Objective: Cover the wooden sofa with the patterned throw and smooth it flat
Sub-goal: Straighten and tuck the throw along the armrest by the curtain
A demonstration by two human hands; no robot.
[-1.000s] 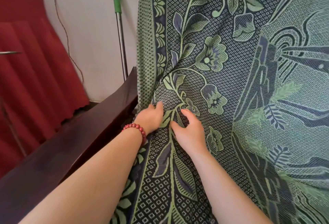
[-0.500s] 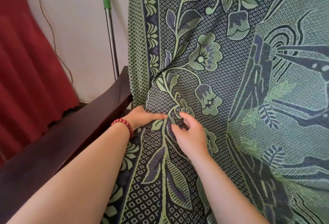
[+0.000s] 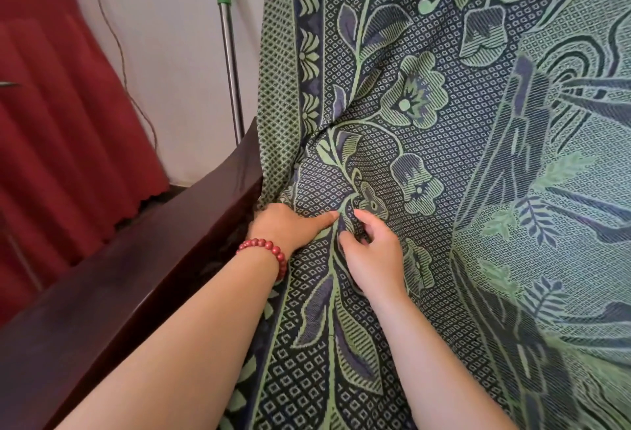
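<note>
patterned throw: left hand perhaps pressing, fingers hidden; right hand pinches.

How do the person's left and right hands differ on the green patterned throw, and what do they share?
The left hand wears a red bead bracelet; the right hand has a bare wrist. The left hand's fingers lie straight, pressing the green patterned throw; the right hand's curl, pinching a fold. Both touch the same crease.
</note>
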